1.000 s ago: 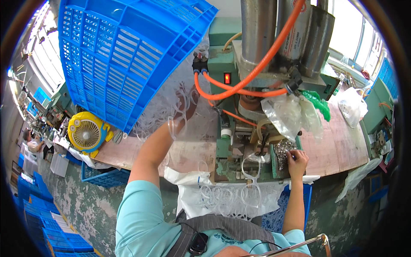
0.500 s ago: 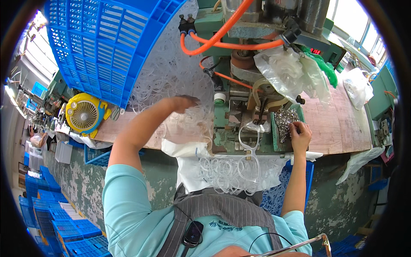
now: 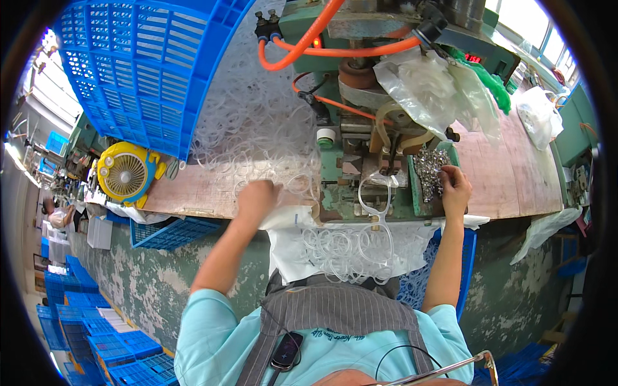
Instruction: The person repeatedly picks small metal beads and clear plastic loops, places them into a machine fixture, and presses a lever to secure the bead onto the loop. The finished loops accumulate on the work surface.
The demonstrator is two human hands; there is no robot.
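We observe the left hand (image 3: 257, 196) resting knuckles-up on the wooden bench (image 3: 193, 190), fingers curled down into the near edge of a heap of clear plastic rings (image 3: 257, 122); whether it actually pinches any ring we cannot tell. The heap spreads from the hand toward 12 o'clock and spills out of a tilted blue crate (image 3: 148, 64) lying at 10 o'clock of the hand. The right hand (image 3: 454, 186) sits at 3 o'clock, well apart from the left, fingertips gathered in a pinch at a pile of small metal pieces (image 3: 430, 168) in a green tray just beside it. Between the two hands stands the green press machine (image 3: 367, 128), with orange hoses (image 3: 335, 45) looping across its top and a crumpled clear plastic bag (image 3: 431, 90) draped at its right side. A single clear ring (image 3: 375, 199) hangs at the machine's front edge, and below it more rings (image 3: 351, 251) lie on a white cloth (image 3: 290, 251) in front of the person's lap. A yellow fan (image 3: 122, 174) sits at the bench's left end, 9 o'clock of the left hand. Stacked blue crates (image 3: 103, 334) fill the floor at 7 o'clock.
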